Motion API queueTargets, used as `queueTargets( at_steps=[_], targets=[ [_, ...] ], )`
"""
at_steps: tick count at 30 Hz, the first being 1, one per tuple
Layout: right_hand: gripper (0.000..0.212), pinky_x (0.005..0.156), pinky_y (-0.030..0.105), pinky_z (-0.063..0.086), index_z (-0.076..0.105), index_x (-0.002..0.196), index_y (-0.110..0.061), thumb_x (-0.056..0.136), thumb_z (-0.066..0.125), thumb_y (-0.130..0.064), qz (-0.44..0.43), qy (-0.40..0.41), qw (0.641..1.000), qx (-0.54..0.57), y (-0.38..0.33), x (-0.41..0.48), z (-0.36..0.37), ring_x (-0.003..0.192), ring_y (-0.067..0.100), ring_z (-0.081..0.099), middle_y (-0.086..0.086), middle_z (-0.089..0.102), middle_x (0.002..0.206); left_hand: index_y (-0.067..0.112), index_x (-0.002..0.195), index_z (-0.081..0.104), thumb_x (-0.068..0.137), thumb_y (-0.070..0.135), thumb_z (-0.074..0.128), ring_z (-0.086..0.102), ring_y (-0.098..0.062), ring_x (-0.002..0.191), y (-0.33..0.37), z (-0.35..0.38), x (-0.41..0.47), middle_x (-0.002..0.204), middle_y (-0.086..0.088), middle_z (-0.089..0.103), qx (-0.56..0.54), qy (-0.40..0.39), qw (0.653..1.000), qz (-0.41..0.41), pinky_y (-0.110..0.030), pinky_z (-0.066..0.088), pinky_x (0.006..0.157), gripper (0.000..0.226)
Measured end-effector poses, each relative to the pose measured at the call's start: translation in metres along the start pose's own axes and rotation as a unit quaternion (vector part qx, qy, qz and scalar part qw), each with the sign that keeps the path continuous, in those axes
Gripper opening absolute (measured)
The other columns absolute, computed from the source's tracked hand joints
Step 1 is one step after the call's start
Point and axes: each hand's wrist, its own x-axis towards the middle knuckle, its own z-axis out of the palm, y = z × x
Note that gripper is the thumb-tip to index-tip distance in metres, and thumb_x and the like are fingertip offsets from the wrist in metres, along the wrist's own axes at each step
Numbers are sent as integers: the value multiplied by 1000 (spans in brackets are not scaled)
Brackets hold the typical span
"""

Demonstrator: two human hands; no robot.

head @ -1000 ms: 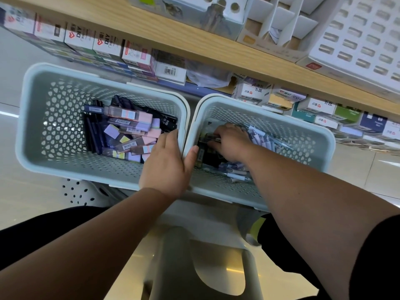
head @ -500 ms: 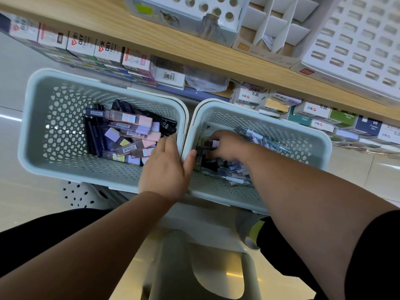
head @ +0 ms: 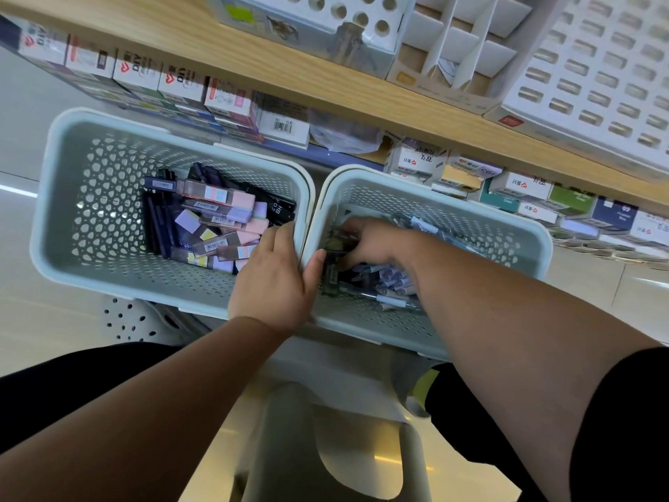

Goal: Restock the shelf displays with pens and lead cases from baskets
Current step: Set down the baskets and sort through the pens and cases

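Two pale blue perforated baskets stand side by side below a wooden shelf. The left basket [head: 65, 219] holds several pastel lead cases [head: 221, 215] and dark pens. The right basket [head: 506, 244] holds several pens with white and lilac caps [head: 389, 284] and dark items. My left hand [head: 275, 280] grips the two adjoining rims, fingers inside the left basket, thumb over the right one. My right hand [head: 365, 240] reaches into the right basket's left end, fingers curled around dark items [head: 331, 273] there.
The wooden shelf [head: 253, 67] carries white display trays: one with round holes [head: 325, 16], a slotted one [head: 456, 41], a grid one [head: 597, 77]. Boxed stock [head: 173, 85] lines the lower level behind the baskets. A grey stool [head: 325, 447] stands under the baskets.
My right hand has slid left inside the right basket, from the middle of the pens to the dark items by the left wall. The left hand kept its hold on the rims.
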Motion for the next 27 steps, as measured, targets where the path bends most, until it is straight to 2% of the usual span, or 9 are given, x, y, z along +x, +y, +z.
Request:
queueTargets(
  at_steps=[2,5,9,11,15,19,21,25,27],
  targets=[
    [50,85,30,48,65,120,-26,77,84,-41,6,-21,1000,-21,-1,3,-1,99,16,62,-9,66,107,12,141,44,99,51,39,54,-35,109,0,0,0,127,-11,51,-1,1,1000,0,-42,46,82,58],
    [43,85,30,50,68,115,-30,81,76,-55,22,-64,997,-39,-2,2,-3,97,13,64,-9,68,106,12,139,45,99,50,40,54,-35,110,0,0,0,127,-11,52,-2,4,1000,2,-42,45,83,56],
    [45,75,25,44,62,126,-32,86,73,-50,6,-79,997,-15,-5,-9,-5,99,8,60,-12,64,113,12,139,45,100,49,41,54,-34,109,-1,1,1,127,-11,52,3,3,1000,1,-40,44,82,54],
    [50,83,29,42,58,131,-33,86,74,-48,-1,-72,997,4,-6,-13,-6,104,11,57,-13,61,114,11,138,45,100,48,41,54,-34,109,-1,1,1,126,-11,52,5,4,1000,4,-40,44,81,53],
    [43,96,39,49,64,116,-28,79,81,-44,-8,-54,998,42,-5,-13,-7,101,15,64,-8,68,111,11,136,47,100,50,40,55,-36,107,-1,1,1,124,-13,52,4,6,1000,5,-41,45,79,54],
    [54,103,39,47,62,127,-25,78,83,-36,-28,-26,996,82,-7,-19,-7,110,17,62,-7,67,122,10,134,47,97,56,32,56,-36,105,0,0,0,123,-13,53,4,10,1000,9,-42,46,79,61],
    [52,99,36,47,61,127,-23,81,81,-35,-30,-25,997,65,-9,-22,-8,108,17,62,-7,66,120,10,134,47,98,53,35,55,-36,106,0,0,0,124,-13,53,2,6,1000,5,-43,47,80,57],
    [23,74,28,49,65,105,-22,85,76,-23,-36,4,994,104,-10,-28,-6,84,15,68,-3,71,92,10,134,47,98,51,38,55,-37,106,1,-1,0,124,-13,52,1,5,1000,5,-42,46,79,55],
    [22,72,29,51,64,105,-20,86,74,-20,-40,49,990,128,-10,-33,-7,85,18,68,-2,70,91,10,134,47,99,50,40,55,-38,106,1,0,0,124,-14,52,4,8,1000,0,-42,44,78,54]
  ],
)
